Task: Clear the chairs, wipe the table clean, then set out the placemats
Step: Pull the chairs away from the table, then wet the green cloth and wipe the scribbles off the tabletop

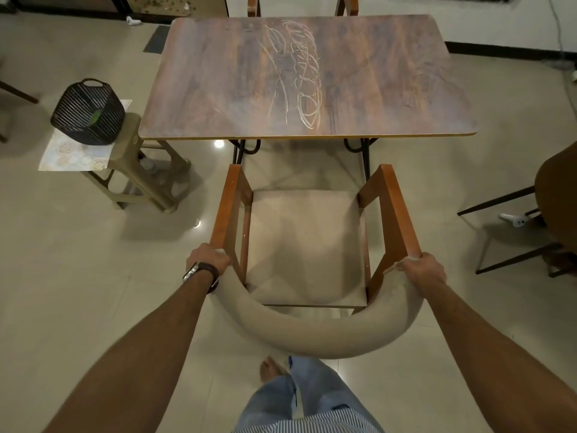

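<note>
**Both hands on the armchair**

My left hand (207, 260) and right hand (421, 270) clamp the padded curved backrest ends of the wooden chair (307, 245), just off the scribbled woodgrain table (218, 98). Patterned placemats (67, 153) lie under the black slatted basket (89, 112).

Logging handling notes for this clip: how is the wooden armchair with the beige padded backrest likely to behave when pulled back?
The wooden armchair with the beige padded backrest probably stays rigid, given its solid frame. It looks fairly heavy: the left hand and right hand each grip an arm end. On the glossy tiled floor its legs would likely slide rather than catch, with little tipping risk.
</note>
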